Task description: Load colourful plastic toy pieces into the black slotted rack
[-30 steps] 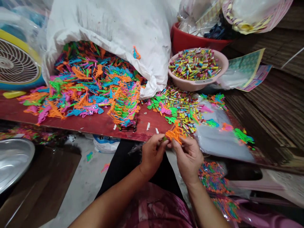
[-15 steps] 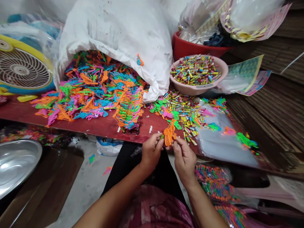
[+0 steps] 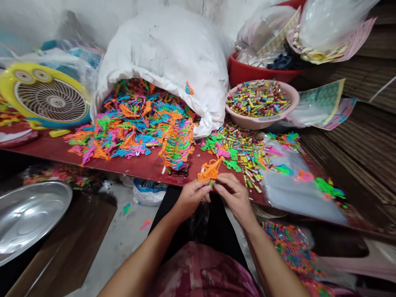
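**Q:** hey, what are you holding up there?

**Me:** My left grip (image 3: 192,197) is clenching an orange plastic shape (image 3: 208,170), and my right grip (image 3: 235,195) is pinching in right beside it, at a tiny green roll (image 3: 211,182). It's all hovering just off the front edge of the desk (image 3: 139,167).

**Q:** what's worrying you?

**Me:** I'm mostly worrying about slippery fingers, lol. If I'm losing my pinch, the roll could be dropping to the floor (image 3: 117,243) or vanishing among the loose rolls (image 3: 247,161). If I'm twisting too hard, that thin plastic could be snapping.
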The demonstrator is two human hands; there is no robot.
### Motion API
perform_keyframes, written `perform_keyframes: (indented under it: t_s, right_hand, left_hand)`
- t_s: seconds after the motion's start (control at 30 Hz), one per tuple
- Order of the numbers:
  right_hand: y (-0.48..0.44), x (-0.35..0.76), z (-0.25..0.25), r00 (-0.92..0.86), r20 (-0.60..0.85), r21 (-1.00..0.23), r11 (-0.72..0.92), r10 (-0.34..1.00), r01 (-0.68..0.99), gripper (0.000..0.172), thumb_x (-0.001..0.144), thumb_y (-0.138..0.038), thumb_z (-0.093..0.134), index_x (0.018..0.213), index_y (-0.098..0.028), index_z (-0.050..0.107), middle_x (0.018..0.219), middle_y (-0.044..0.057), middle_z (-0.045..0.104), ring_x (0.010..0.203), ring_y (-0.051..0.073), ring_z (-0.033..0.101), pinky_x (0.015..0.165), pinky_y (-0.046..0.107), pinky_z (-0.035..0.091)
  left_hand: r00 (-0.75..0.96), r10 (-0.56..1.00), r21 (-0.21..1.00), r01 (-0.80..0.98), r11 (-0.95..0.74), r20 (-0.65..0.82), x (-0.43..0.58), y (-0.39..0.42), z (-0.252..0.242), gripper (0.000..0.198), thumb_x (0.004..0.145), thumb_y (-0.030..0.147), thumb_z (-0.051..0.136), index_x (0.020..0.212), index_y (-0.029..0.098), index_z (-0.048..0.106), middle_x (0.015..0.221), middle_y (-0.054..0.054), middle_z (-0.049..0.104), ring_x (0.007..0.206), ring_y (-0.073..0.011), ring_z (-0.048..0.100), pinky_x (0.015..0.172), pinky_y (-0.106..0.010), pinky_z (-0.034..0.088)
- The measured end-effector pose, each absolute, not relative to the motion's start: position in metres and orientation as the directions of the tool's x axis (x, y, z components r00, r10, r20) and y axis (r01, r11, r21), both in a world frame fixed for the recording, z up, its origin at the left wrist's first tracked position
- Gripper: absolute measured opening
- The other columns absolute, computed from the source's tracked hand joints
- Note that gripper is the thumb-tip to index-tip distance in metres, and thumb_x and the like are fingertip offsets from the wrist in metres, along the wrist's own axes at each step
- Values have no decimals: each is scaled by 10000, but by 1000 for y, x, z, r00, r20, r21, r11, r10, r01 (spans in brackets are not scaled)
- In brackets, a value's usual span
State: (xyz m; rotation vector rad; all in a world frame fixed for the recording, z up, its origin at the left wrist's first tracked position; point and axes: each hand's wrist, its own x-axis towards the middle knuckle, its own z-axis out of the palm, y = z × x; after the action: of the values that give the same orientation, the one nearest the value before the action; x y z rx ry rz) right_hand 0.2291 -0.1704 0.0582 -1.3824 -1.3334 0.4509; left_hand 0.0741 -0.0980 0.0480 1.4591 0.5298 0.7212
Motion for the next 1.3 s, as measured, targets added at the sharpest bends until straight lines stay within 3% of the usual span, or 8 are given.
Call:
perform_keyframes:
  t_s: [0.23, 0.4, 0.53, 0.67, 0.8, 1.1, 1.3]
  right_hand:
    - [-165, 212, 54, 266, 411, -849, 260, 872, 460, 122, 812, -293, 722, 922, -251, 753, 981, 39, 666, 959, 190, 623, 876, 347, 505]
    - [-157, 199, 51, 252, 438, -825, 274, 863, 495, 86, 804, -288, 729, 874, -239, 742, 904, 22, 681, 889, 183, 634, 834, 325, 516]
    - [-145, 193, 45, 321, 377, -881, 229, 869, 414, 163, 818, -335, 715, 937, -227, 741, 904, 31, 726, 820, 182, 665, 779, 333, 546]
    - [-128, 191, 36, 407, 315, -930, 195, 857, 311, 219, 774, -363, 751, 921, -201, 735, 876, 36, 747, 783, 186, 684, 753, 342, 558]
    - [-114, 184, 30, 428, 269, -951, 166, 863, 261, 242, 752, -367, 770, 902, -184, 723, 826, 32, 740, 721, 167, 668, 699, 311, 541]
    - [-101, 181, 9, 429, 372, -888, 180, 823, 424, 207, 783, -342, 729, 931, -199, 712, 911, 46, 742, 829, 203, 686, 811, 368, 549]
    - [-98, 188, 6, 296, 476, -770, 229, 828, 595, 157, 845, -301, 675, 970, -208, 700, 922, 44, 716, 860, 203, 672, 845, 375, 537]
  left_hand:
    - [610, 759, 963, -28, -267, 228, 53, -98, 35, 295, 907, 353, 562, 739, 164, 715, 794, -47, 658, 719, -143, 596, 689, -250, 487]
    - [529, 786, 926, 0, -377, 320, 43, -98, 29, 224, 916, 279, 547, 982, 187, 740, 942, -69, 686, 897, -177, 632, 834, -292, 507]
    - [389, 866, 939, 3, -343, 315, 29, -97, 30, 280, 887, 272, 599, 1138, 191, 695, 1041, -72, 673, 911, -165, 649, 821, -280, 520]
    - [169, 956, 970, -8, -241, 239, 12, -91, 27, 245, 903, 297, 586, 1076, 178, 712, 915, -38, 653, 718, -109, 638, 701, -233, 506]
    - [-23, 979, 979, -30, -203, 202, 1, -82, 20, 213, 878, 294, 616, 1015, 167, 717, 839, -13, 619, 661, -92, 611, 646, -216, 479]
    - [-40, 982, 981, -51, -188, 186, -4, -73, 11, 170, 869, 234, 602, 966, 171, 727, 807, 4, 602, 618, -80, 597, 610, -206, 467]
    - [-57, 973, 974, -16, -224, 223, -5, -71, 13, 177, 885, 214, 585, 986, 180, 726, 797, 3, 601, 635, -85, 579, 613, -210, 451]
